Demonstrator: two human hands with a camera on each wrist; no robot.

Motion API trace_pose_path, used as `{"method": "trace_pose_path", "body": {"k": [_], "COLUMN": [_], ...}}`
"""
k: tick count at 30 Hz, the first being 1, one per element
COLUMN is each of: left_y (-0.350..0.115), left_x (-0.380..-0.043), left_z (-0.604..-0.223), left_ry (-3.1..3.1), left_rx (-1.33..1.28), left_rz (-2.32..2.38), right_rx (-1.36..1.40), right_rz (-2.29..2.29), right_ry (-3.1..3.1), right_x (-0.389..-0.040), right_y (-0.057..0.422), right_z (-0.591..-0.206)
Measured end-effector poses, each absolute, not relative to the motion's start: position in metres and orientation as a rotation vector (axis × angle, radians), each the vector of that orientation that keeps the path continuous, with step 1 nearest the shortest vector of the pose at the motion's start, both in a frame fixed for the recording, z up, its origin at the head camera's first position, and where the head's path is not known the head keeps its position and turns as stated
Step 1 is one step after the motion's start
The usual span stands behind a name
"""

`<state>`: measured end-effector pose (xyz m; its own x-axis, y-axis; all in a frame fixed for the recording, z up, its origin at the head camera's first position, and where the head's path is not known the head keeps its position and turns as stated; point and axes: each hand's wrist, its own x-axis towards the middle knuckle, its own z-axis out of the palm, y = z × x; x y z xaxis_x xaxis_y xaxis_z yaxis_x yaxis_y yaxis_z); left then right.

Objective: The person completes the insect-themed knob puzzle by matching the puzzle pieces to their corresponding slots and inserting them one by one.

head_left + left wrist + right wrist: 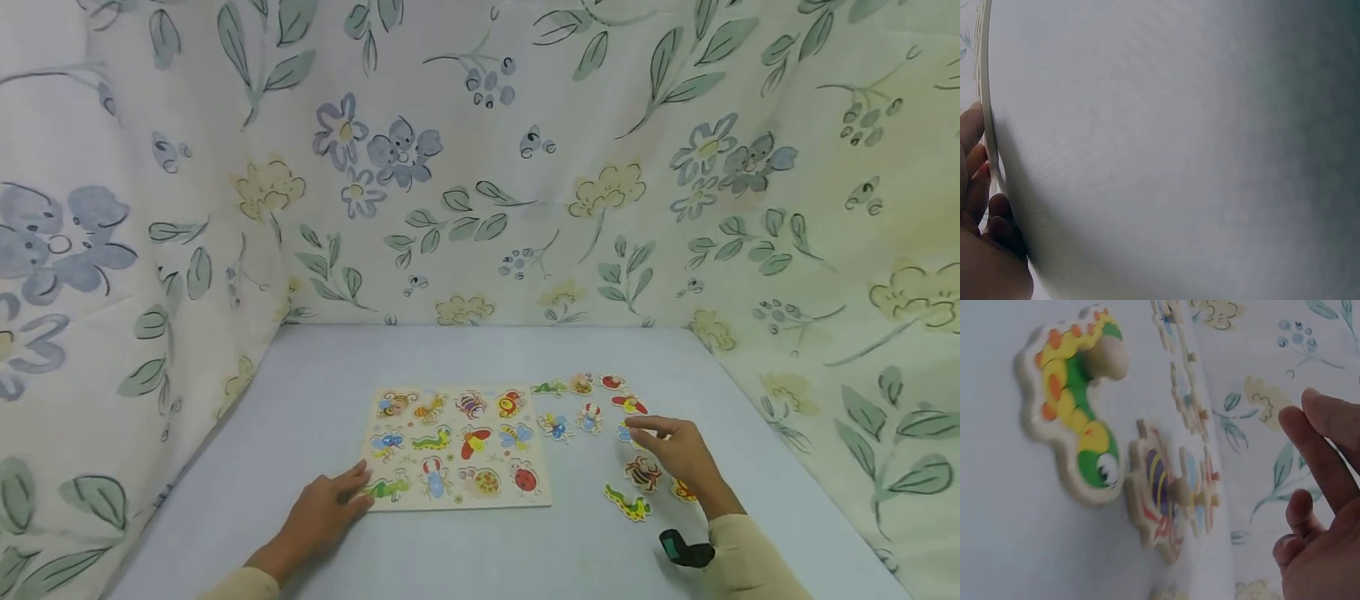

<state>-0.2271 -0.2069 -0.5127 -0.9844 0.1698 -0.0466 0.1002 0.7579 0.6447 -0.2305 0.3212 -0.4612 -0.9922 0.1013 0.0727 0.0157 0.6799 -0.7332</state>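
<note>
A wooden insect puzzle board [457, 450] lies flat, printed with bugs. At its near left corner my left hand [322, 512] grips the edge; in the left wrist view the fingers [975, 187] are at the board's rim. My right hand [682, 454] hovers over the loose pieces, thumb and index close together with nothing between them. Under those fingertips a blue piece [623, 432] shows partly. Nearby lie a spider piece [642, 473] and a green-yellow caterpillar piece [1072, 406] with a round wooden knob. My right wrist partly covers a red-yellow piece [684, 492].
Several more knobbed pieces, among them a blue fly [555, 427], a beetle [589, 418], a ladybird [612, 382] and a snail [582, 383], lie right of the board. A black wrist device [686, 550] sits by my right sleeve. Floral cloth [480, 208] surrounds the white table [480, 354].
</note>
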Motion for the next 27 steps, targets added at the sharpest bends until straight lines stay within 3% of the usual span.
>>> {"method": "trace_pose_path", "body": {"k": [13,27], "left_y": [-0.211,-0.204], "left_x": [-0.224,-0.227], "left_z": [-0.515,-0.520], "left_ry": [2.848,2.866], "left_rx": [0.173,0.156], "left_rz": [1.037,1.039], "right_rx": [-0.055,-0.089], "right_rz": [1.080,0.926], "right_ry": [-2.919,-2.869], "right_x": [-0.214,-0.210], "right_y": [0.342,0.344], "right_z": [-0.499,-0.500]}}
